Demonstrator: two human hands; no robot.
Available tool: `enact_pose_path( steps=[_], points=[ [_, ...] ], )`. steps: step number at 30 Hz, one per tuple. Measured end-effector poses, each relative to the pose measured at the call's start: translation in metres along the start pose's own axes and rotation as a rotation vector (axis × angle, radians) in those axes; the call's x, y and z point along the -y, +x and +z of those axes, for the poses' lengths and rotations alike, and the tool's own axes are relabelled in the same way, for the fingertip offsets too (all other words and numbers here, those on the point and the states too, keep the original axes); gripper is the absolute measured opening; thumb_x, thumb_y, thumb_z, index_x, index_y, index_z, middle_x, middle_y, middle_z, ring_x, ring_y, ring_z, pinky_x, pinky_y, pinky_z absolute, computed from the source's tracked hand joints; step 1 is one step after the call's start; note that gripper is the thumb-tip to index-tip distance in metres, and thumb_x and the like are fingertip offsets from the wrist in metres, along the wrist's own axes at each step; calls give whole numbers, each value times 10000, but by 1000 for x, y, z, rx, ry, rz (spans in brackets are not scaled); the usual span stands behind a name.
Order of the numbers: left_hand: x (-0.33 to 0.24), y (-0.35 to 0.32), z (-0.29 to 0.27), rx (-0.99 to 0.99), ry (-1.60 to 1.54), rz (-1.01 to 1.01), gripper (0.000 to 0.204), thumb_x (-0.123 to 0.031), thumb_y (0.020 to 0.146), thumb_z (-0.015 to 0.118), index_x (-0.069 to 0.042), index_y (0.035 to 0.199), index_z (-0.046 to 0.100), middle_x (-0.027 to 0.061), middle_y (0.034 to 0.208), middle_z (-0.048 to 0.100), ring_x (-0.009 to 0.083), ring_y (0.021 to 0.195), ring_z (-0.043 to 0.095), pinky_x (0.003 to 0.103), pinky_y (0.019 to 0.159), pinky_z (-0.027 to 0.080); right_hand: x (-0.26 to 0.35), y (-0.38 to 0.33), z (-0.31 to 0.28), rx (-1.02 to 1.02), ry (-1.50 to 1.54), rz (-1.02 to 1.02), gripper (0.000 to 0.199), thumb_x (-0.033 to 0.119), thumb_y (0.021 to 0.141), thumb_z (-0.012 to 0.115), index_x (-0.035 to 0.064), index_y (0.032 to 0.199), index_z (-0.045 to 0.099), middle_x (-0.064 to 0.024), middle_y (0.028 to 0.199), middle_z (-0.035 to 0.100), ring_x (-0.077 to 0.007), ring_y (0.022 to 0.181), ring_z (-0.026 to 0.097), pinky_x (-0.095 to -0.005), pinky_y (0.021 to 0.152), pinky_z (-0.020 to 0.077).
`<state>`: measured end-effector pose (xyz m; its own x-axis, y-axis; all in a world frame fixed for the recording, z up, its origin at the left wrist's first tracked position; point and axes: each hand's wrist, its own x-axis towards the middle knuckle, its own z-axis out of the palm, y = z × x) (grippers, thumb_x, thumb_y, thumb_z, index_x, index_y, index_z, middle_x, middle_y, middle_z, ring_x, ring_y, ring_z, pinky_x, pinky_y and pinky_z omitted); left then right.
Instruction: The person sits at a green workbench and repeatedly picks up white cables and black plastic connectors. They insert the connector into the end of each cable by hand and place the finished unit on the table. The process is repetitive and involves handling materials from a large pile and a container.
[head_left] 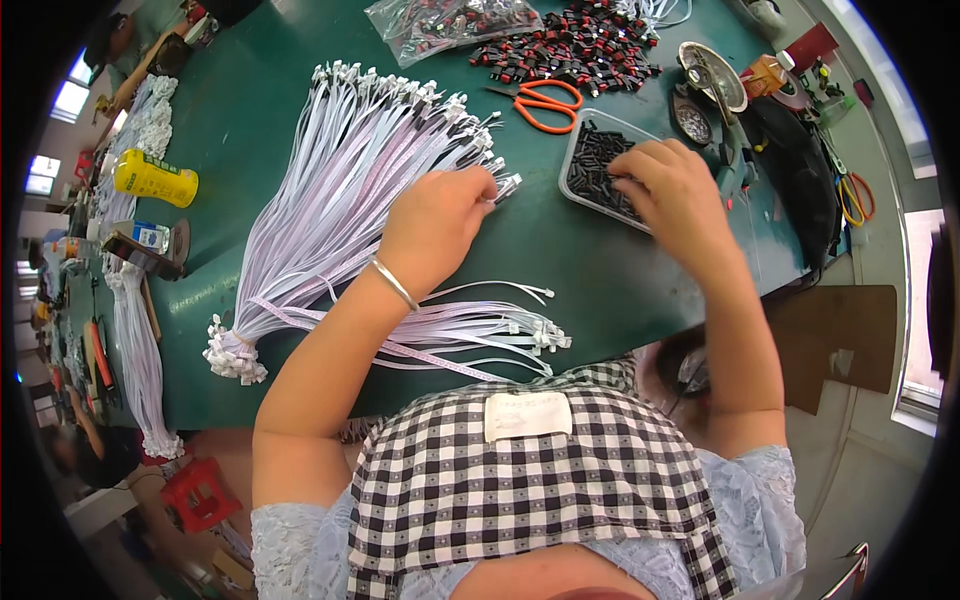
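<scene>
Left hand (440, 225): pinched on a cable end (505, 186), left of tray (572, 170).
Right hand (672, 190): fingers curled into the tray's black parts (600, 160); grip unclear.

Bare green tabletop (590, 270) between wire bundle (340, 190) and clear tray (600, 165): passable. Orange scissors (545, 103) and pile of black-red connectors (575, 50) block the far side; loose wires (480, 330) crowd the near edge.

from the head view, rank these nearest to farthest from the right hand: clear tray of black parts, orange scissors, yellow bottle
1. clear tray of black parts: under the right hand.
2. orange scissors: beyond the tray, up-left.
3. yellow bottle: far left on the table.
</scene>
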<state>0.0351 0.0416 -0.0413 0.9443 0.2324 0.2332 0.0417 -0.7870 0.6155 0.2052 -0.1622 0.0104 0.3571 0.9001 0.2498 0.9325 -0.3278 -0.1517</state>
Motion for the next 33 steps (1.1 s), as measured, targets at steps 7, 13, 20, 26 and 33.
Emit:
enact_pose_path(
  steps=[7,13,20,26,33],
  points=[
    [-22,-14,-2,68,99,195,161,-39,721,671,-61,876,632,79,831,577,272,799,572,381,696,463,-36,-13,10,204,-136,5,138,128,755,682,92,882,643,-63,865,612,-264,911,577,-382,805,438],
    [-31,-29,10,240,16,374,157,-38,697,654,-57,851,633,68,830,588,262,804,569,365,736,458,-42,-10,17,194,-83,13,92,135,767,667,81,831,627,-70,860,611,-273,877,594,-386,767,475],
    [-32,-34,22,177,-116,213,122,-45,748,646,-52,863,608,78,843,593,281,803,559,367,744,454,-36,-7,8,222,-250,62,102,170,789,650,78,824,625,-67,826,598,-262,849,600,-378,711,493],
    [-33,-35,19,269,-117,214,123,-45,751,650,-59,867,614,76,847,595,280,812,559,369,748,451,-35,-12,5,69,1,-54,55,79,750,624,52,788,595,-107,818,584,-297,821,595,-405,694,480],
    [-32,-38,19,201,-373,-32,64,-62,791,641,-34,846,622,70,787,596,206,679,566,310,628,456,31,-38,-8,245,299,-127,117,37,700,607,34,812,572,-121,791,528,-319,807,555,-412,706,472]
  ],
)
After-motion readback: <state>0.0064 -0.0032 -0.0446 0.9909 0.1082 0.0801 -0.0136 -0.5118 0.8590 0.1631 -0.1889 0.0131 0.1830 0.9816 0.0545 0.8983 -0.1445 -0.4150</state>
